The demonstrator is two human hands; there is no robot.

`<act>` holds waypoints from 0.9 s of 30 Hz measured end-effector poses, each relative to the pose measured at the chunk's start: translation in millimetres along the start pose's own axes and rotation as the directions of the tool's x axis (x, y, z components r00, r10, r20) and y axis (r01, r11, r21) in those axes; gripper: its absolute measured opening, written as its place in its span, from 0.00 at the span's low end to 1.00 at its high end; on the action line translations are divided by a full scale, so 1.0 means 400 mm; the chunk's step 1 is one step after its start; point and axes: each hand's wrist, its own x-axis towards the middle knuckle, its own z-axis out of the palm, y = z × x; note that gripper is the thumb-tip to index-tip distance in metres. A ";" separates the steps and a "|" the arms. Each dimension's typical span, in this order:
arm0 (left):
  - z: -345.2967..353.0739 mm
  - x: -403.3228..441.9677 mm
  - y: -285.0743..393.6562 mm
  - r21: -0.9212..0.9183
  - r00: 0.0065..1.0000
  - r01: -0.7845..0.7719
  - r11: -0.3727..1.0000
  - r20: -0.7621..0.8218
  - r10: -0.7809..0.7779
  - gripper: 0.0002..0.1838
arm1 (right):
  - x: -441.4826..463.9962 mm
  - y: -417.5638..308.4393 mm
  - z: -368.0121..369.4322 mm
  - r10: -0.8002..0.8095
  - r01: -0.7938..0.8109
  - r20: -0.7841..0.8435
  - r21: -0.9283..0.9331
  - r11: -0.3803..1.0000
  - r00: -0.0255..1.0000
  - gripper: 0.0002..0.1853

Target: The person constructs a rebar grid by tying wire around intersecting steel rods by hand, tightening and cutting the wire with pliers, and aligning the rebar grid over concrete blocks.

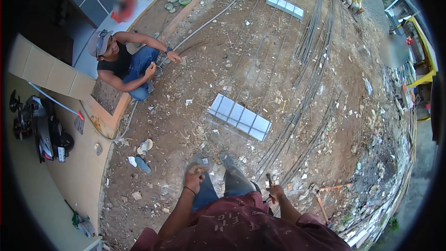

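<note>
Hands apart, bottom center of frame – right hand [277, 192] clamped on tool [269, 181] (orange part showing), left hand [196, 178] loose, finger out. Pale slab [239, 116] mid-frame – crouching person [124, 65] upper left.

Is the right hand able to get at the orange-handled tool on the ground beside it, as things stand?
Probably, with a stoop: only littered dirt seems to lie between the right hand and the orange-handled tool. But that hand already grips a hammer-like tool.
</note>
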 end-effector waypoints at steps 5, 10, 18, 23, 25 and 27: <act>-0.125 0.098 0.006 0.010 0.951 0.263 0.965 0.165 -0.261 0.10 | -0.046 -0.095 0.124 -0.200 0.178 -0.013 -0.408 0.896 0.980 0.24; -0.370 0.331 0.109 -0.141 0.862 0.504 0.852 0.144 -0.486 0.09 | -0.132 -0.160 0.245 -0.312 0.253 -0.105 -0.373 0.893 0.944 0.27; -0.689 0.699 0.142 0.434 0.936 0.337 0.836 -0.058 -0.348 0.10 | 0.023 -0.386 0.392 -0.364 0.351 0.068 -0.479 0.805 0.929 0.27; -0.548 0.951 0.069 0.332 0.900 0.398 0.855 0.040 -0.434 0.14 | 0.528 -0.473 0.593 -0.648 0.579 0.089 -0.550 0.601 0.757 0.23; -0.428 1.052 0.087 0.265 0.882 0.371 0.890 0.201 -0.427 0.11 | 0.713 -0.530 0.633 -0.708 0.612 0.165 -0.658 0.439 0.686 0.20; -0.364 1.182 0.079 0.265 0.829 0.220 0.939 0.457 -0.323 0.10 | 0.954 -0.528 0.687 -0.792 0.623 0.219 -0.744 0.241 0.569 0.20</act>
